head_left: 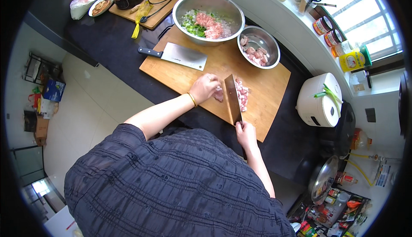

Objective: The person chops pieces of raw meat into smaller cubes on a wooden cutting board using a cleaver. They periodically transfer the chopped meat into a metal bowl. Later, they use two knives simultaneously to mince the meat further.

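Observation:
My right hand (246,135) grips the handle of a cleaver (233,99), whose blade stands on edge on the wooden cutting board (268,95). Just left of the blade, my left hand (204,89) has its fingers bent down against a piece of raw meat (219,94), partly hidden under them. Chopped pink meat (242,95) lies in a heap along the blade's right side. A second cleaver (184,56) with a dark handle lies flat on the board, beyond my left hand.
A large steel bowl (238,30) of minced meat and chopped greens stands at the board's far edge. Beside it sits a smaller steel bowl (278,56) with meat chunks. A white rice cooker (315,101) with green onion on its lid stands to the right; jars (332,37) line the windowsill.

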A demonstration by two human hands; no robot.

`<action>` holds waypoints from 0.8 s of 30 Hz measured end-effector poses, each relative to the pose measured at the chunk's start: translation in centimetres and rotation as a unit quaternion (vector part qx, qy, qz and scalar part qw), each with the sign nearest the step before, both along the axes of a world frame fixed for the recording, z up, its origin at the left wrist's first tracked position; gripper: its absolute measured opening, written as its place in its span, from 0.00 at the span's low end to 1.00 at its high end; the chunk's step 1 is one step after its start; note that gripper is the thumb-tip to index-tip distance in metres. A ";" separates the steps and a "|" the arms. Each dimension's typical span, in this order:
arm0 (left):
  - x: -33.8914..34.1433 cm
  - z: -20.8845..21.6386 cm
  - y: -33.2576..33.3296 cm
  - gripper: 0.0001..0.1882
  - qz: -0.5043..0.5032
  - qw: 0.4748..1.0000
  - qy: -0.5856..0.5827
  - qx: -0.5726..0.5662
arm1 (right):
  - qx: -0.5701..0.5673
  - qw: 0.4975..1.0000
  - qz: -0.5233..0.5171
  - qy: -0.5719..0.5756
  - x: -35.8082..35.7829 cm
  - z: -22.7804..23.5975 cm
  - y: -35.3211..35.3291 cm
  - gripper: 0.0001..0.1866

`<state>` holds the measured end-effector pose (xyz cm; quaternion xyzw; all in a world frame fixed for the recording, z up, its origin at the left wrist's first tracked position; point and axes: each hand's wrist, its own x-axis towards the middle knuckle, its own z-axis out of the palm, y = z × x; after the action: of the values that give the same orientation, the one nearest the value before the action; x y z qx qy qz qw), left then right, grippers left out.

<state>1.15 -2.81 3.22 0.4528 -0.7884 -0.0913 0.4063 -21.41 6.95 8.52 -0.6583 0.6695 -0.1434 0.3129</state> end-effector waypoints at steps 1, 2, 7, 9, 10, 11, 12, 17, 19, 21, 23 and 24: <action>0.1 -0.1 0.2 0.10 -0.043 0.998 -0.033 -0.013 | 0.022 1.000 -0.005 -0.005 0.4 0.6 0.0 0.15; 0.1 -0.2 0.4 0.09 -0.087 0.994 -0.065 -0.026 | 0.043 0.999 -0.009 -0.010 0.8 1.1 0.0 0.14; -0.3 -1.5 1.6 0.07 -0.089 0.988 -0.115 -0.059 | 0.045 0.999 0.006 -0.008 1.5 2.1 -0.1 0.13; -0.4 -1.7 1.7 0.07 -0.078 0.990 -0.088 -0.072 | 0.040 0.999 0.003 -0.007 1.5 2.3 -0.1 0.13; -0.5 -1.9 1.8 0.07 -0.072 0.992 -0.074 -0.078 | 0.032 0.999 0.009 -0.002 1.5 2.4 -0.2 0.13; -0.5 -2.1 1.8 0.07 -0.073 0.991 -0.084 -0.072 | 0.024 1.000 0.014 0.002 1.4 2.5 -0.2 0.13; -0.4 -2.3 1.9 0.07 -0.074 0.991 -0.093 -0.066 | 0.031 0.999 0.024 0.009 1.5 2.6 -0.3 0.13; -0.5 -2.8 2.1 0.08 -0.058 0.991 -0.103 -0.062 | 0.031 0.998 0.048 0.017 1.8 2.6 -0.4 0.12; -0.5 -2.8 2.2 0.08 -0.053 0.992 -0.103 -0.053 | 0.024 0.997 0.063 0.032 2.0 2.5 -0.5 0.12; -0.5 -3.1 2.2 0.08 -0.059 0.991 -0.103 -0.059 | 0.016 0.996 0.072 0.043 2.1 2.3 -0.5 0.11; -0.5 -3.0 2.1 0.07 -0.065 0.991 -0.100 -0.061 | 0.008 0.996 0.078 0.052 2.3 2.0 -0.7 0.11; -0.4 -2.9 2.0 0.07 -0.069 0.991 -0.098 -0.060 | 0.010 0.995 0.081 0.055 2.5 1.9 -0.8 0.11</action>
<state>0.73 -0.83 0.31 0.3783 -0.8580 -0.0268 0.3463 -18.96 6.14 10.41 -0.7143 0.6315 -0.0746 0.2923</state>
